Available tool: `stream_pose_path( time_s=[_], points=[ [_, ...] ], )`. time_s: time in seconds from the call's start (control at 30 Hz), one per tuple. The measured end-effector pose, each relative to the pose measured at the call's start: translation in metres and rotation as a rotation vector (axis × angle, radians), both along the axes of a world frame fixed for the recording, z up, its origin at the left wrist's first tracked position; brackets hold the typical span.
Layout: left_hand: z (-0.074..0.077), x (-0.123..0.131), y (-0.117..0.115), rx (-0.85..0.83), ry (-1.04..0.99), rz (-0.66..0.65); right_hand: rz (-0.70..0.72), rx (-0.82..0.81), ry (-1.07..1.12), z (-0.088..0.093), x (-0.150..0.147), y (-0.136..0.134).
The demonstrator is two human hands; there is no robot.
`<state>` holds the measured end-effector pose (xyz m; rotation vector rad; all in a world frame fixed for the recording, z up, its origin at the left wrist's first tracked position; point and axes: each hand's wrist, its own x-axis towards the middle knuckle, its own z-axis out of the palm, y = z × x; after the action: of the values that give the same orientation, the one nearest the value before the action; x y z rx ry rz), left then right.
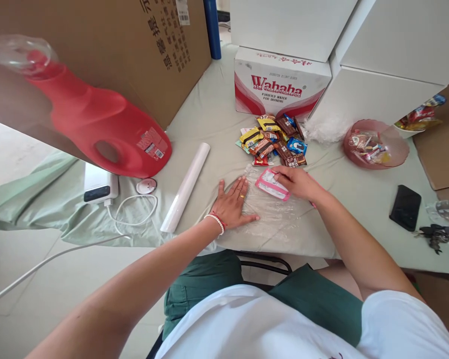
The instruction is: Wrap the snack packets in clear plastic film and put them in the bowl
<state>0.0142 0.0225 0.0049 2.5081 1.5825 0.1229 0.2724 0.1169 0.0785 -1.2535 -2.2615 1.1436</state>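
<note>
Your left hand (232, 203) is spread flat, fingers apart, gripping nothing, pressing the left side of the clear film (271, 222) on the table (344, 219). Your right hand (295, 180) is closed in a pinch on the pink-edged packet (270, 185), over the film, just nearer you than the sweets (271, 142). Packet: probably light, fairly flat; hold by the rim. Film: likely limp, clingy, easy to tear; take it by a corner, don't yank.

A red jug (132, 127) is near one white power bank (99, 184); a Wahaha carton (280, 92) (its lettering is red and black) touches the tabletop (215, 99); a black phone (405, 208) lies beside keys (436, 233).
</note>
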Motion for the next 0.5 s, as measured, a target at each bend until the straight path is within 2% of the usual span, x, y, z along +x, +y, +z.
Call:
stream_pose_path(
  time_s=[0.1,0.13,0.2,0.33,0.4,0.5],
  points=[
    [0.0,-0.001,0.0,-0.013,-0.022,0.005,0.265,-0.073,-0.116,-0.013,-0.011,-0.001],
    [-0.001,-0.001,0.0,-0.018,-0.031,0.003,0.312,-0.062,-0.16,-0.015,-0.011,-0.001],
    [-0.001,-0.002,0.001,-0.027,-0.047,-0.001,0.265,0.063,-0.253,-0.014,-0.012,0.006],
    [0.001,-0.001,0.002,-0.04,-0.062,0.0,-0.006,0.472,-0.371,-0.003,-0.037,0.043],
    [0.001,-0.001,0.002,-0.046,-0.055,-0.004,0.015,0.629,-0.396,-0.002,-0.059,0.068],
    [0.001,-0.001,0.001,-0.039,-0.045,-0.004,0.228,0.681,-0.464,-0.011,-0.082,0.097]
  ],
)
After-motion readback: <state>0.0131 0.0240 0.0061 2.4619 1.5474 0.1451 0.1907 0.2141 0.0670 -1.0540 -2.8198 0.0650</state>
